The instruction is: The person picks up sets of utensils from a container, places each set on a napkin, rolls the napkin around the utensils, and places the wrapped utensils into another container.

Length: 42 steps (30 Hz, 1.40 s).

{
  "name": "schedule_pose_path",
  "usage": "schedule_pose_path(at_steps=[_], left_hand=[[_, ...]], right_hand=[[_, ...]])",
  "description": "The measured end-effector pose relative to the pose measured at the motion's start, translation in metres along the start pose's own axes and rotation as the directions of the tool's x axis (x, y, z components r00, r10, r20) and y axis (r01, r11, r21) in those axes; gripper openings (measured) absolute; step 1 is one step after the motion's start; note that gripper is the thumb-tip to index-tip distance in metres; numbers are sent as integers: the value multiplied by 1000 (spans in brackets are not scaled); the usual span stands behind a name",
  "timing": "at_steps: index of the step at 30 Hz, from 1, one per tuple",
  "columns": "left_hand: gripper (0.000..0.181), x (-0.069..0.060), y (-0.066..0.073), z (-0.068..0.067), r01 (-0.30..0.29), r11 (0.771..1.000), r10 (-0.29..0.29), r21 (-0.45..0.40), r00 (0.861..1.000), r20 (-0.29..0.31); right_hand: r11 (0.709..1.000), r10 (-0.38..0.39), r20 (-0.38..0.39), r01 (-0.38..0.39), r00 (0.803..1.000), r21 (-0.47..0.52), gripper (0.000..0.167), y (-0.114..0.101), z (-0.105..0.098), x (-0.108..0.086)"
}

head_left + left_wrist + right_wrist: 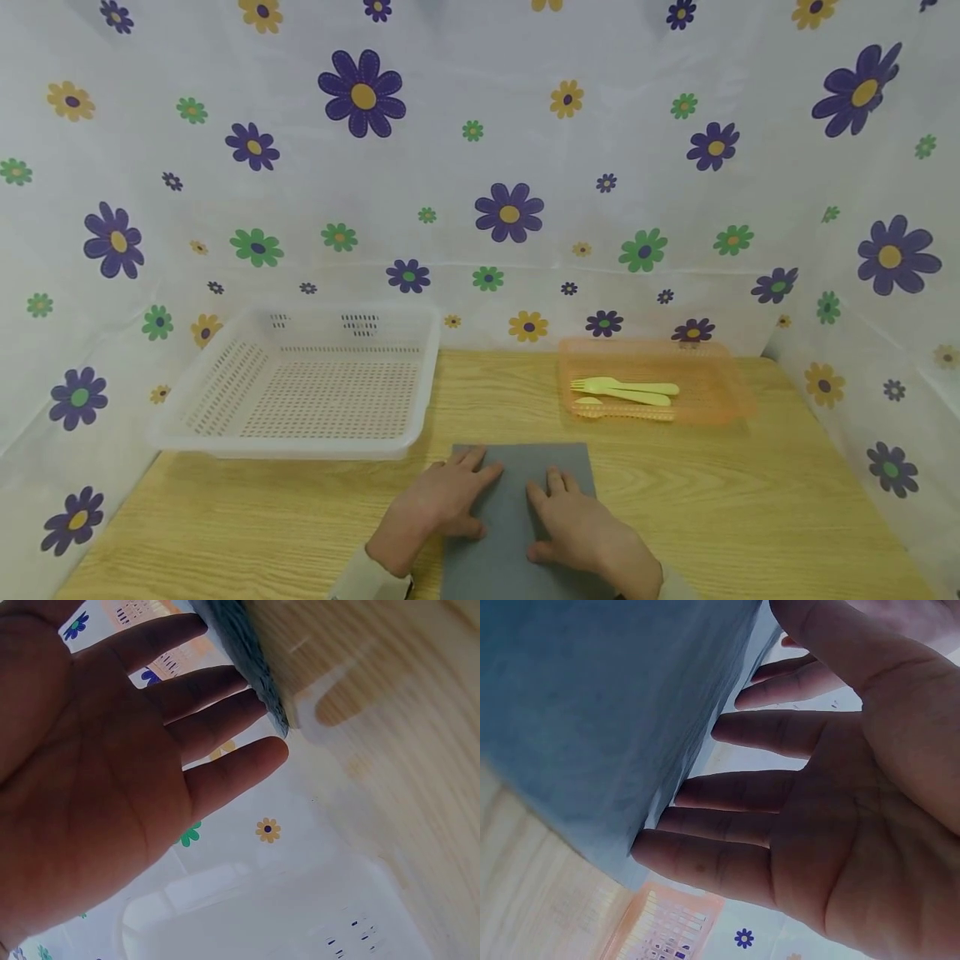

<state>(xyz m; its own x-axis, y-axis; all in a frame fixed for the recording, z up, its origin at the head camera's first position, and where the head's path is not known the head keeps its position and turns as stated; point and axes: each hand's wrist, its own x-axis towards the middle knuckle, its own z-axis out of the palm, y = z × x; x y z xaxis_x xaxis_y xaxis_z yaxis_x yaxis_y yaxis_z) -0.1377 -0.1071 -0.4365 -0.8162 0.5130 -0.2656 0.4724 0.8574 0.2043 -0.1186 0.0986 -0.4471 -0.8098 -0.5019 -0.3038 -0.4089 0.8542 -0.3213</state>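
Observation:
A flat grey rectangular cloth (506, 500) lies on the wooden table in front of me, its surface smooth. My left hand (446, 500) rests on its left side, fingers spread and pointing away from me. On the right half lies my right hand (573, 521), its fingers extended over the cloth. In the left wrist view the straight fingertips of the left hand (112, 772) touch the edge of the cloth (244, 660). The right wrist view has the right hand (832, 817) with fingertips against the cloth (607, 720). Neither hand grips anything.
A white perforated basket (292, 450) stands at the back left. At the back right, an orange basket (716, 392) holds yellow forks (600, 384) and a yellow spoon (588, 402). A white curtain (442, 167) with printed flowers surrounds the wooden table (712, 508).

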Motion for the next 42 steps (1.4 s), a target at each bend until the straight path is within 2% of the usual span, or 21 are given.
schedule_pose_path(at_steps=[19,26,37,42], left_hand=[[81,0,2,1,31,999,-31,34,1000,4],[81,1,2,2,49,998,-49,29,998,25],[83,2,3,3,49,998,-50,48,999,20],[83,1,4,2,47,998,-48,48,999,14]], right_hand=[[999,-41,-21,41,999,8,80,3,-2,-1],[999,-46,-24,46,999,13,80,3,-2,-1],[998,-68,-41,69,997,-1,79,4,-2,-1],[999,-53,-24,53,998,7,80,5,-2,-1]])
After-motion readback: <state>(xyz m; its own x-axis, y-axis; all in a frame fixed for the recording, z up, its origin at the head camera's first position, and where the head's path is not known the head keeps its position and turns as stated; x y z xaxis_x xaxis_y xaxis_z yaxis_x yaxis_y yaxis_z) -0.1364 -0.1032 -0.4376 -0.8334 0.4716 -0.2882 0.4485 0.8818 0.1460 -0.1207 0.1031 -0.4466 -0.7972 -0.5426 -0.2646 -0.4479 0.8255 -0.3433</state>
